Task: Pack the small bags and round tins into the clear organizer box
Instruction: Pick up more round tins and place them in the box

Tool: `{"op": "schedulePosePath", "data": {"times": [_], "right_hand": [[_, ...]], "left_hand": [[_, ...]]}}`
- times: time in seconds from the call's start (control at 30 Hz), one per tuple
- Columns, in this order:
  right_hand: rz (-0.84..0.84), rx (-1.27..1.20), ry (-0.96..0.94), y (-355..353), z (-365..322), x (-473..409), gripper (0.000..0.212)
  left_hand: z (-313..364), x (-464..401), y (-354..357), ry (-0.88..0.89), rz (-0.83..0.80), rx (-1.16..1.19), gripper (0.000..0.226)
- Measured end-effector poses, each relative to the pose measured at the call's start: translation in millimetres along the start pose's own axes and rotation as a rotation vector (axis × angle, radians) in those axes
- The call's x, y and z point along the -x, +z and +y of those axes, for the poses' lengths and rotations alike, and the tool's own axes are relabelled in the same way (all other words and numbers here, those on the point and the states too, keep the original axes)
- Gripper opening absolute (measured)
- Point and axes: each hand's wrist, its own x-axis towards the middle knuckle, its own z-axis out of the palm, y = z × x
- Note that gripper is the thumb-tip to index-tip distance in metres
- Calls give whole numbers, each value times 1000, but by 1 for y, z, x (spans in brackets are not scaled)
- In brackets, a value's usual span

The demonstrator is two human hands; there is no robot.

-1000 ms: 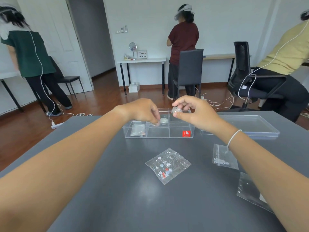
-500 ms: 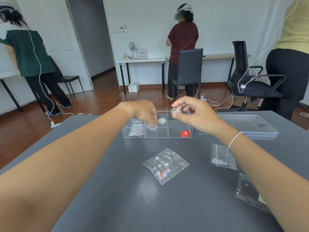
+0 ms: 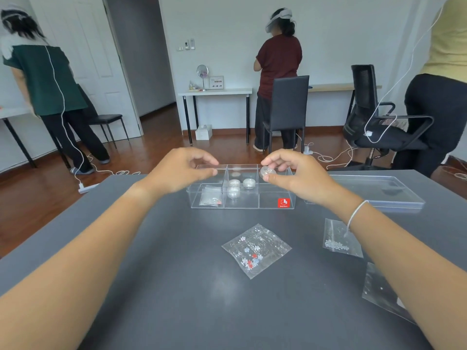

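The clear organizer box point(image 3: 275, 207) with a red sticker stands on the grey table ahead of me. Its middle compartment holds two round tins point(image 3: 234, 183) point(image 3: 249, 183); a small bag point(image 3: 210, 199) lies in the left front compartment. My right hand point(image 3: 295, 176) pinches another round tin point(image 3: 265, 171) above the box's right side. Empty, with its fingers apart, my left hand point(image 3: 183, 170) hovers over the box's left end. Three more small bags lie on the table: one with flower beads point(image 3: 255, 248), one with white beads point(image 3: 340, 239), and one clear bag point(image 3: 381, 291) partly under my right arm.
The box's clear lid point(image 3: 379, 192) lies to the right of the box. Beyond the table are chairs, desks, floor cables and three people standing in the room.
My left hand has lifted out of the box's middle compartment and drawn back to the left, empty, leaving a second tin there. The right hand still holds its tin in place.
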Motion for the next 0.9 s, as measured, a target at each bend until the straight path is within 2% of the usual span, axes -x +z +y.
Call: {"op": "schedulePosePath", "data": {"times": [0.1, 0.27, 0.53, 0.9], "right_hand": [[-25, 12, -2, 3, -2, -5, 17], [-99, 76, -2, 13, -7, -19, 17], [-282, 308, 116, 24, -10, -43, 13], [-371, 441, 253, 34, -15, -56, 9]], "left_hand": [[-21, 18, -3, -84, 106, 51, 14], [-36, 30, -1, -205, 82, 137, 20], [-43, 32, 4, -124, 28, 138, 21], [-46, 32, 6, -131, 40, 169, 26]]}}
